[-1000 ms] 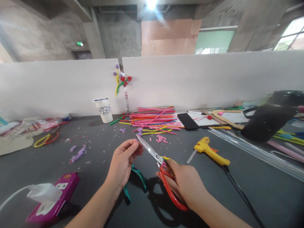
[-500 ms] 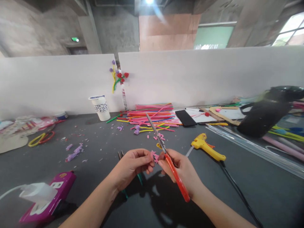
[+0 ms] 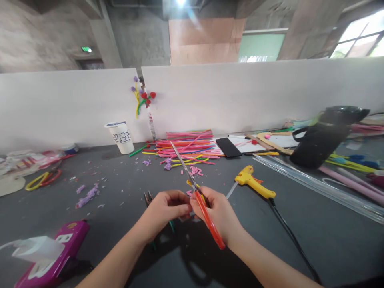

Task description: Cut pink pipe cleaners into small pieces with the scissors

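My right hand point(image 3: 218, 213) is closed around red-handled scissors point(image 3: 201, 202), with the closed blades pointing up and away over the table. My left hand point(image 3: 168, 208) is pinched on a small pink fuzzy piece point(image 3: 189, 193) right beside the scissor pivot; the fingertips of both hands touch there. Green-handled pliers point(image 3: 150, 200) lie on the dark table under my left hand, mostly hidden.
A pile of coloured pipe cleaners point(image 3: 187, 146) lies by the white partition, with a paper cup point(image 3: 120, 137), a black phone point(image 3: 228, 147), a yellow glue gun point(image 3: 254, 183) with black cord, a black jug point(image 3: 322, 137), a purple power strip point(image 3: 51, 260) and purple scraps point(image 3: 87, 195).
The scissors swung from pointing left to upright, and both hands came together over the pink piece. The camera drifted right, so things shifted left in view.
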The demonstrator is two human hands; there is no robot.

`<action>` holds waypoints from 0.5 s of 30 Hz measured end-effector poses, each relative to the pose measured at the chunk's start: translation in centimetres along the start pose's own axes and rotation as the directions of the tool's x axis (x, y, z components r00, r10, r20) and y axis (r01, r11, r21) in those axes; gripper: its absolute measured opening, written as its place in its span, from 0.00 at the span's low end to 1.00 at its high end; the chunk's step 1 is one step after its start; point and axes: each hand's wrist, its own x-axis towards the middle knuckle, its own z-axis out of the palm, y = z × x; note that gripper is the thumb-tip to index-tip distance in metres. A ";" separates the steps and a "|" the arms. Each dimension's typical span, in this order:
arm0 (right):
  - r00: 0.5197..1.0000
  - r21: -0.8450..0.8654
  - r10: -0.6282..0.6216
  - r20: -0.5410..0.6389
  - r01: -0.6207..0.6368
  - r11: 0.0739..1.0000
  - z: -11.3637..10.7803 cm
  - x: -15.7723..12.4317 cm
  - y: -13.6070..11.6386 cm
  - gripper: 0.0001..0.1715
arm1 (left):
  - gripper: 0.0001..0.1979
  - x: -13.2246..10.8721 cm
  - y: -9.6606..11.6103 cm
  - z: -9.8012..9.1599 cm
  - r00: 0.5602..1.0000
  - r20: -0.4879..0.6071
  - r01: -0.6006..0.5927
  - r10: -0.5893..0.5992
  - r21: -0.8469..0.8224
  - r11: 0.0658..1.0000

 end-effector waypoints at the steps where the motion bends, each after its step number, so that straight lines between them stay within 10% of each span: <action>1: 1.000 -0.023 -0.018 -0.014 0.017 1.000 0.0 0.1 0.1 0.05 | 0.03 0.0 0.0 0.0 1.000 -0.025 -0.007 0.008 0.042 0.999; 9: 0.999 0.088 -0.046 0.003 0.046 0.995 0.3 0.2 -0.6 0.05 | 0.05 0.5 0.0 -1.4 0.976 -0.202 -0.036 0.078 0.203 0.979; 15: 0.991 0.192 -0.013 0.133 -0.013 0.981 0.9 0.2 -0.3 0.03 | 0.08 0.9 -0.2 -2.2 0.946 -0.321 -0.051 0.047 -0.004 0.999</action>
